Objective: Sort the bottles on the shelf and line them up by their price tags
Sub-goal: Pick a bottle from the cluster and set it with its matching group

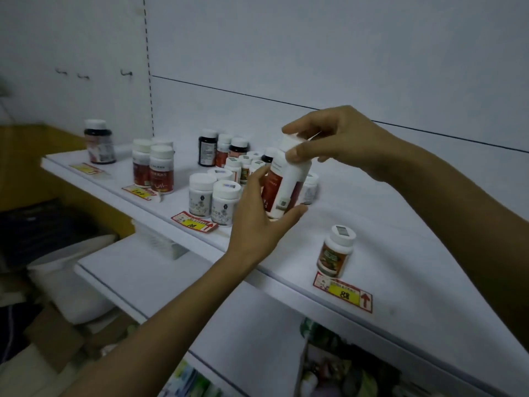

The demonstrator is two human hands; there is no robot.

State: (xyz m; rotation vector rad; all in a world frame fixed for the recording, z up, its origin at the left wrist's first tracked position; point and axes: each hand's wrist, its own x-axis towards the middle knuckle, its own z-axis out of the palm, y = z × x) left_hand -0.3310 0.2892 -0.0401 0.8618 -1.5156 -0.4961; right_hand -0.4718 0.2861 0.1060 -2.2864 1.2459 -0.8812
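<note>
A tall white bottle with a dark red label (282,184) is held tilted above the white shelf (386,224). My right hand (335,144) pinches its cap from above, and my left hand (257,222) cups its base and side. Behind it stands a cluster of several small bottles (243,164). Three white bottles (213,196) stand by the tag marked 108 (197,222). Red-labelled bottles (154,167) stand by another tag (140,191). A dark bottle (98,141) stands at the far left by a tag (86,168). One bottle (336,252) stands alone behind the 88 tag (343,293).
A lower white shelf (137,276) juts out below left, with a small white box (163,245) on it. Colourful packages (337,365) sit under the top shelf at the bottom. Cardboard and white sacks (68,285) lie on the floor at left. A white back panel (315,53) rises behind the shelf.
</note>
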